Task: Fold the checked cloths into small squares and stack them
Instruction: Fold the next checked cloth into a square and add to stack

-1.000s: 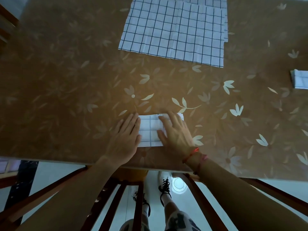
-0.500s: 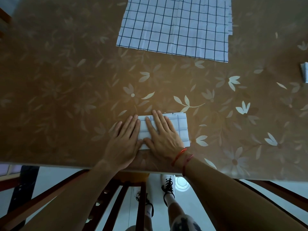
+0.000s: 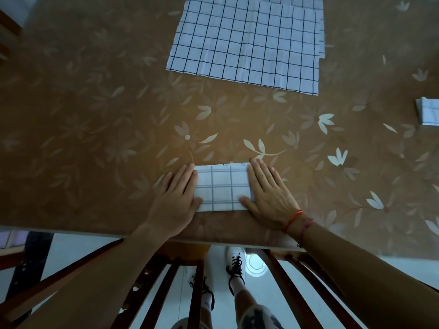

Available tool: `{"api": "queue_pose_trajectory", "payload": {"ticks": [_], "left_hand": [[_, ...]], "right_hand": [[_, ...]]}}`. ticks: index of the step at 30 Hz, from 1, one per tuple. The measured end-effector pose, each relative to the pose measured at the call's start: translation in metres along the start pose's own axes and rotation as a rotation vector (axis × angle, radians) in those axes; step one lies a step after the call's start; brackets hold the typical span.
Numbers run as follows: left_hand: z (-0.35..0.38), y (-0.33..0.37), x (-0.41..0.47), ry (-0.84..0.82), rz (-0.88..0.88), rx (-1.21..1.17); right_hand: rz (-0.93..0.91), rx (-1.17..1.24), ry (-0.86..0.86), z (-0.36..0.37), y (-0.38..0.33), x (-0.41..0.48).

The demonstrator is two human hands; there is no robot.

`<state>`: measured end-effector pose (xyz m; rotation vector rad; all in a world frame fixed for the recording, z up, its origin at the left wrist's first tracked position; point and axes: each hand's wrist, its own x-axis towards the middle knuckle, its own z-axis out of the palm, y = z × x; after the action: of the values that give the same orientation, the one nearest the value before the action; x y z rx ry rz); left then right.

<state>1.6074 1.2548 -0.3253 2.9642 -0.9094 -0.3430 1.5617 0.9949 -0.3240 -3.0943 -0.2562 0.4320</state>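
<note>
At six o'clock, near the front edge of the brown flower-patterned table (image 3: 99,129), a small folded white cloth with dark checks (image 3: 222,187) lay flat. Both hands were spread and grasping nothing: the left hand (image 3: 177,198) pressed its left end, the right hand (image 3: 269,193) its right end, palms down. This looked like the creasing step of one fold. At twelve o'clock a pile of larger unfolded checked cloths (image 3: 247,43) waited, and at three o'clock a stack of folded squares (image 3: 428,113) showed at the frame edge. Next, the pressed piece probably needed carrying there and setting squarely on top.
</note>
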Motion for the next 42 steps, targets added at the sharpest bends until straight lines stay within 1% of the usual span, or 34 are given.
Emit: {"api": "queue_pose_trajectory", "payload": {"ticks": [5,8,11,15,19,26,29,31,34,38,40,42], "left_hand": [[-0.013,0.004,0.010,0.059,-0.034,-0.119],[-0.020,0.005,0.019,0.067,-0.054,-0.145],[-0.028,0.005,0.031,0.007,-0.089,-0.139],[-0.035,0.005,0.050,-0.076,-0.197,-0.184],[-0.040,0.007,0.063,-0.131,-0.268,-0.209],[-0.044,0.013,0.068,-0.134,-0.301,-0.186],[-0.046,0.013,0.068,-0.135,-0.320,-0.234],[-0.048,0.012,0.068,-0.120,-0.337,-0.309],[-0.053,0.015,0.063,-0.067,-0.331,-0.502],[-0.058,0.015,0.053,0.092,-0.151,-0.648],[-0.059,0.012,0.052,0.149,-0.119,-0.675],[-0.062,0.010,0.051,0.209,-0.125,-0.696]], "right_hand": [[-0.024,0.013,-0.021,-0.012,0.003,0.002],[-0.032,0.012,-0.031,-0.019,0.003,0.005],[-0.037,0.032,-0.018,-0.026,0.002,0.010],[-0.039,0.074,0.017,-0.036,0.001,0.018],[-0.029,0.088,0.005,-0.041,-0.001,0.026],[-0.014,0.112,0.023,-0.044,-0.005,0.032],[-0.004,0.120,0.011,-0.046,-0.006,0.034],[-0.011,0.112,0.001,-0.047,-0.005,0.035],[-0.056,0.146,-0.017,-0.051,-0.004,0.043],[-0.117,0.341,-0.020,-0.066,-0.005,0.053],[-0.102,0.385,-0.023,-0.074,-0.006,0.055],[-0.061,0.372,-0.056,-0.077,-0.005,0.055]]}}
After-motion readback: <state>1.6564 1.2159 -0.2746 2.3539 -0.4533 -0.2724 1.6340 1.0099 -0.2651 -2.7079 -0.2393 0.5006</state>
